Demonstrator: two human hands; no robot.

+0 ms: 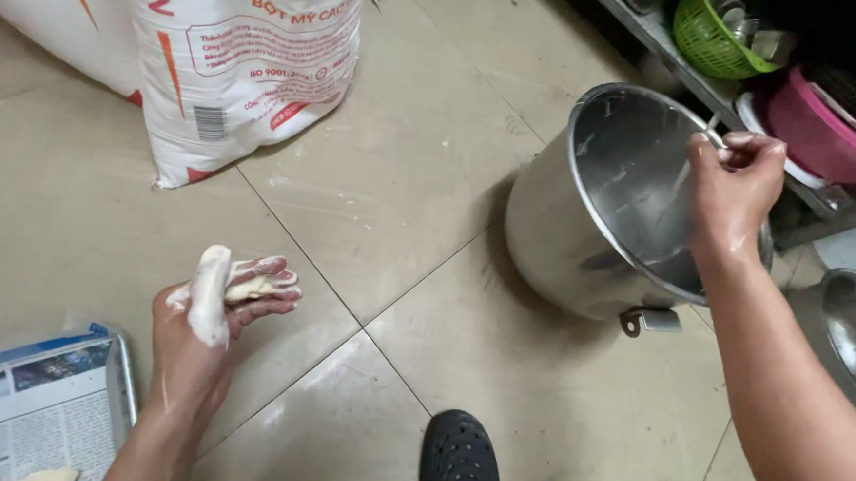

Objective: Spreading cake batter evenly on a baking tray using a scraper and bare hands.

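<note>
While the person crouches over the tiled floor [393, 170], the left hand [211, 327] lies palm up with its fingers [265, 283] curled loosely around a lump of pale dough [210, 295], which sits across the palm and stands up past the fingertips. The dough looks soft and sticky, light for its size, and smears of it cling to the skin; it would probably sag or tear if pinched at one end, so cupping it from below, as the hand does, seems the safer hold. The right hand [734, 183] is raised at the rim of a big steel mixing bowl [625, 202], fingers pinched narrowly on a thin pale scraper [712, 133] whose edge reaches inside. The bowl is tipped on its side on the floor, smooth and shiny, streaked with thin dough residue; it looks rigid and fairly heavy. Behind it, a low shelf carries a green basket [707, 40] and a pink basin [824, 134]. A large white flour sack [242, 65] with orange print slumps on the floor well apart from the hands, and a metal tray [126, 381] lined with newspaper sits just beside the left wrist. A black perforated shoe [460, 462] shows between the arms.
</note>
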